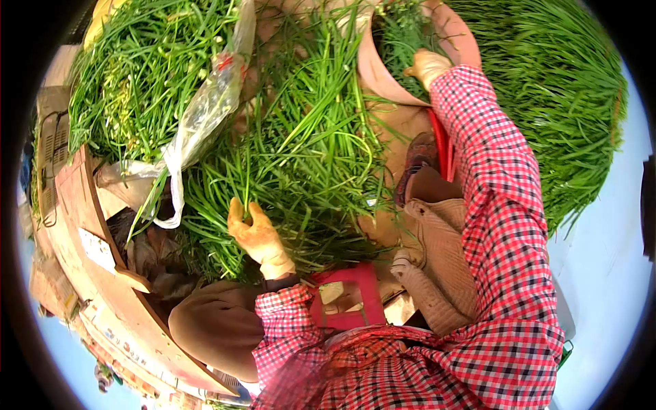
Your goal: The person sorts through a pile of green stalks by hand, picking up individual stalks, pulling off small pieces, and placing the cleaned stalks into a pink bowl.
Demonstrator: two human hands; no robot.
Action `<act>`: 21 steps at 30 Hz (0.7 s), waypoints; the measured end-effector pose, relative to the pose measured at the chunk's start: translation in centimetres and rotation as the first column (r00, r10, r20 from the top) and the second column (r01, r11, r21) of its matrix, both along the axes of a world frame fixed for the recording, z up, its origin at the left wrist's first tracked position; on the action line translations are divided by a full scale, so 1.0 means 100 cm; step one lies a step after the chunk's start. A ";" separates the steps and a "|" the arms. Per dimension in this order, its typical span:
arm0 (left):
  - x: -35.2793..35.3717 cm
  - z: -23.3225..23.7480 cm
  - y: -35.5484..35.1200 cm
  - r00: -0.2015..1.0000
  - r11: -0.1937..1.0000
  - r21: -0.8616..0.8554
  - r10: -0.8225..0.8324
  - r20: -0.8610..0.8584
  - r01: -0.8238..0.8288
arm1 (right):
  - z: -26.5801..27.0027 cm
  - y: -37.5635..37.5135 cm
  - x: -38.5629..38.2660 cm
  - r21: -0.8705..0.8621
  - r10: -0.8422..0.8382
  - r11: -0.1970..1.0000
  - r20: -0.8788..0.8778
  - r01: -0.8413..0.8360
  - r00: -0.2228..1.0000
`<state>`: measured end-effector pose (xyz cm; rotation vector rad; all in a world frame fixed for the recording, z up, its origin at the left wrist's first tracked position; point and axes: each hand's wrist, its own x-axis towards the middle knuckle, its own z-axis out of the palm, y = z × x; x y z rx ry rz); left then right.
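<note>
My left hand (260,238), in a tan glove, is in front of the heap of long green stalks (307,130) on the ground. Its thumb and forefinger close around a thin green stalk (248,181) that points away from me. My right hand (430,67), gloved too, reaches over the near rim of a pink bucket (465,34). Its fingers are bent down at the greens (402,37) inside, and whatever they grip is hidden.
A large pile of green stalks (147,82) lies at upper left beside a clear plastic bag (208,113). Long green leaves (553,96) fill the upper right. Wooden boards (89,205) run along the left. A red plastic frame (372,301) stands between my knees, and my shoe (418,154) is below the bucket.
</note>
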<state>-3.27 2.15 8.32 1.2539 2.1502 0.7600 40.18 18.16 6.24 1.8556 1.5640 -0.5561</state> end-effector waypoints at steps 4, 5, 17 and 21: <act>0.004 -0.014 -0.003 0.992 0.999 -0.033 -0.018 0.127 0.022 | -0.021 -0.016 0.012 -0.047 -0.014 0.999 0.030 0.016 0.999; 0.000 -0.018 -0.007 0.990 0.999 -0.011 -0.047 0.133 0.049 | -0.009 -0.015 0.010 0.002 -0.180 0.984 0.050 0.180 0.982; 0.012 -0.015 -0.009 0.825 0.823 0.091 -0.565 0.026 0.561 | 0.013 -0.014 -0.198 0.268 0.524 0.837 -0.149 -0.476 0.838; -0.009 -0.041 -0.037 0.797 0.746 -0.328 -0.602 0.037 0.579 | -0.058 -0.048 -0.248 0.206 0.595 0.795 -0.082 -0.571 0.799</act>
